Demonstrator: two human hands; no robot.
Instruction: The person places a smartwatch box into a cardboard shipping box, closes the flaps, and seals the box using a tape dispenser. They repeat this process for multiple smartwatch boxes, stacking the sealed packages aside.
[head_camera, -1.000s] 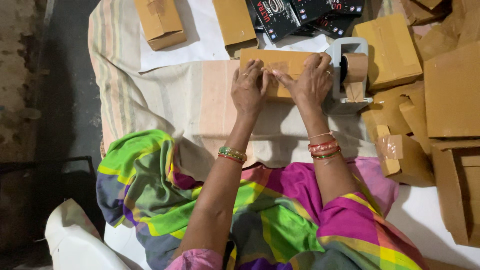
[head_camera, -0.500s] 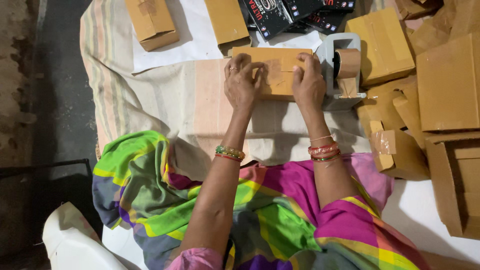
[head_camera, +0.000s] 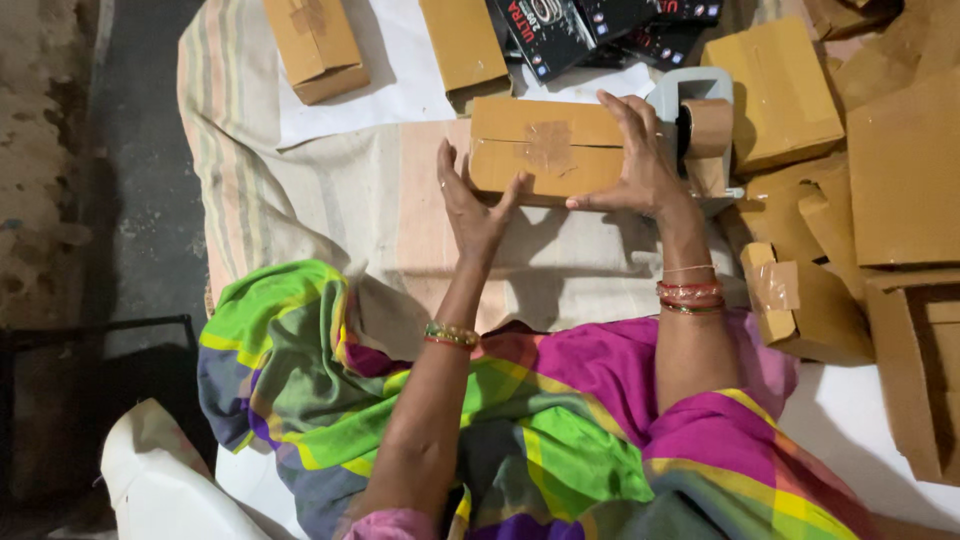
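A bright sari in pink, green, yellow and purple; red and gold bangles ring both wrists.

Single head camera looking steeply down at your lap, close in, taking in striped floor cloth ahead of you.
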